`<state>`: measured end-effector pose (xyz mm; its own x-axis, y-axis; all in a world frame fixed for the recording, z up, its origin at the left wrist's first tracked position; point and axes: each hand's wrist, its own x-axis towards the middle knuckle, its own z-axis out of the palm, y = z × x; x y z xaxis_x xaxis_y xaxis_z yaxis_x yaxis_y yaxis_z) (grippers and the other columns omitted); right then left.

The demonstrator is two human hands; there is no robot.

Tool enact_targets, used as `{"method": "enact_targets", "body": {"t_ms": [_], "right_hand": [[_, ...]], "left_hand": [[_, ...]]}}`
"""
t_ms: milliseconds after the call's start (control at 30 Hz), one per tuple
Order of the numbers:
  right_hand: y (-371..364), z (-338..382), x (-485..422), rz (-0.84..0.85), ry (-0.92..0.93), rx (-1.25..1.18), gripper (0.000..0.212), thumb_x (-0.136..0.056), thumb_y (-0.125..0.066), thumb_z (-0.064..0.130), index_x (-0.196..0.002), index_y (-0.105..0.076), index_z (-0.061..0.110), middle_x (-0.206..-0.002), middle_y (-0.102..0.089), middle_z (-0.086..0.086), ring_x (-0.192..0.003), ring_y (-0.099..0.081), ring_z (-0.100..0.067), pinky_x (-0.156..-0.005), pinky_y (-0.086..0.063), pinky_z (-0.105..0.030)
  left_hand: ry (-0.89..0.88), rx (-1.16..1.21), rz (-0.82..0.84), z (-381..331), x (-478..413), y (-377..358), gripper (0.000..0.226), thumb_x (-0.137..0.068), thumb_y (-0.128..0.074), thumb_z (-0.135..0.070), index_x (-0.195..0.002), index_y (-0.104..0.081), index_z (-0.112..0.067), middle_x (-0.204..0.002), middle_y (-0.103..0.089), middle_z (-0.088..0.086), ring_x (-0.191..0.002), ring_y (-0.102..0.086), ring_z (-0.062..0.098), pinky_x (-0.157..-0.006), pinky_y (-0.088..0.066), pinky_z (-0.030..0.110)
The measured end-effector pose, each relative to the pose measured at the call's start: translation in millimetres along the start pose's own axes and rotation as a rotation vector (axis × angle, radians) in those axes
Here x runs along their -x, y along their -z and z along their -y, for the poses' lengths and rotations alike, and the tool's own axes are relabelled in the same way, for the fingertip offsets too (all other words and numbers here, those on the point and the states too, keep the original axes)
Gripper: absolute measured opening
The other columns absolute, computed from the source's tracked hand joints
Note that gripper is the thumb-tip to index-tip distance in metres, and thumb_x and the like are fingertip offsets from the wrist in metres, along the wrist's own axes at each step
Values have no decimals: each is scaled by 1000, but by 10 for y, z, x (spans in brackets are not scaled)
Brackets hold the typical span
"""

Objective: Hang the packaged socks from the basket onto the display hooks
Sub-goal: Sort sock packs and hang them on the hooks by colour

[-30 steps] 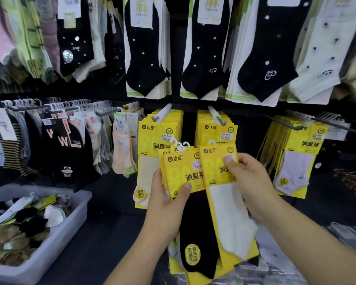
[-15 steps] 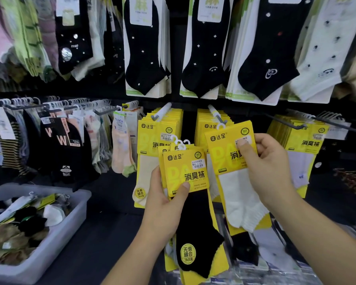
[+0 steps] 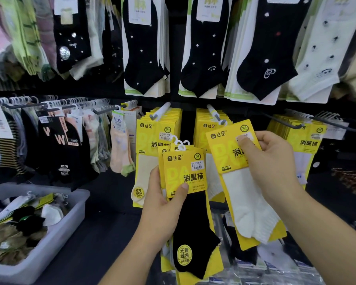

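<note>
Both hands (image 3: 271, 161) grip yellow sock packs (image 3: 185, 175) before crowded display hooks (image 3: 216, 115).

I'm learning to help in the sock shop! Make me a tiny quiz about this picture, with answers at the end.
1. True or false: the right hand holds a pack with a white sock.
2. What colour is the front sock in the left hand? A) pink B) black C) striped
3. Fill in: the grey basket sits to the person's ____.

Key
1. True; the pack is raised near a hook that holds other yellow packs.
2. B; the left hand grips a small stack of yellow packs with a black sock in front.
3. Left.
</note>
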<state>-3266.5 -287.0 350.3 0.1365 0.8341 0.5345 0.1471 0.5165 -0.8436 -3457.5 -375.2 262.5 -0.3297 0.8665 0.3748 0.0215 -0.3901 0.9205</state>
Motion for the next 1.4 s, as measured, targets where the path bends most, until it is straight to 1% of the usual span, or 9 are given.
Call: {"method": "enact_targets", "body": {"t_ms": [167,267,433,533,700,867,1033,1167,1400], "right_hand": [[-44,-118,-76,24,-13,65,9,-93,-70,32,-90,-70,23,-80,-77,6,-75,-74,-14,-74,-61,-48],[-109,-238,-145,33,-7,110,12,-95,-67,38,-90,-67,28,-81,-75,7,-74,-71,-12,-72,-58,-42],[-294,-411,-322,41,-14,161,23,-94,-66,43,-86,-68,22,-85,-67,-17,-69,-57,-28,-62,-47,-39],[-379,-503,-389,24,-81,206,25,-90,-71,42,-83,-67,19,-78,-70,-5,-77,-66,-25,-68,-53,-40],[-373,-479,-172,-50,-104,266,23,-91,-70,41,-87,-56,24,-80,-63,7,-77,-63,-12,-60,-42,-25],[-353,-232,380,324,-121,-40,46,-82,-65,60,-77,-62,14,-71,-64,-5,-61,-57,-6,-54,-45,-17],[-267,-250,473,343,-171,-41,22,-87,-76,29,-87,-67,9,-77,-70,-9,-59,-61,-7,-52,-47,-18],[-187,-326,411,310,-233,-141,23,-90,-72,33,-92,-65,11,-82,-77,-7,-76,-73,-16,-65,-57,-26],[-4,-470,124,31,-157,-123,19,-97,-65,34,-93,-58,17,-82,-71,-16,-72,-62,-27,-71,-51,-44]], "left_hand": [[-11,-40,-2,-1,5,11,49,-102,-68,-11,-116,-57,-56,-115,-77,-18,-107,-75,4,-86,-59,17],[-19,-77,-23,23,-13,38,45,-101,-69,-13,-124,-55,-49,-116,-76,-22,-109,-73,2,-89,-59,23],[-19,-95,-15,36,-14,61,43,-101,-68,-11,-132,-54,-38,-118,-76,-18,-111,-73,4,-94,-59,30],[-26,-85,-10,42,-24,60,44,-101,-69,-13,-133,-54,-38,-119,-76,-18,-112,-73,5,-96,-58,32],[-58,-88,-4,34,-29,49,45,-99,-72,-10,-127,-56,-42,-116,-76,-23,-109,-72,-1,-87,-55,11],[-66,-75,-23,28,-28,33,45,-96,-77,-16,-119,-59,-50,-116,-76,-20,-108,-74,3,-87,-58,17],[-50,3,-21,-1,10,3,49,-84,-84,-33,-126,-58,-34,-115,-77,-16,-107,-75,8,-85,-62,25],[-74,62,-6,-50,31,-29,46,-83,-74,-37,-126,-59,-32,-114,-76,-22,-107,-72,-3,-82,-54,9],[-38,2,-22,30,1,28,35,-97,-73,-16,-126,-63,-32,-114,-77,-16,-105,-75,5,-79,-59,17]]}}
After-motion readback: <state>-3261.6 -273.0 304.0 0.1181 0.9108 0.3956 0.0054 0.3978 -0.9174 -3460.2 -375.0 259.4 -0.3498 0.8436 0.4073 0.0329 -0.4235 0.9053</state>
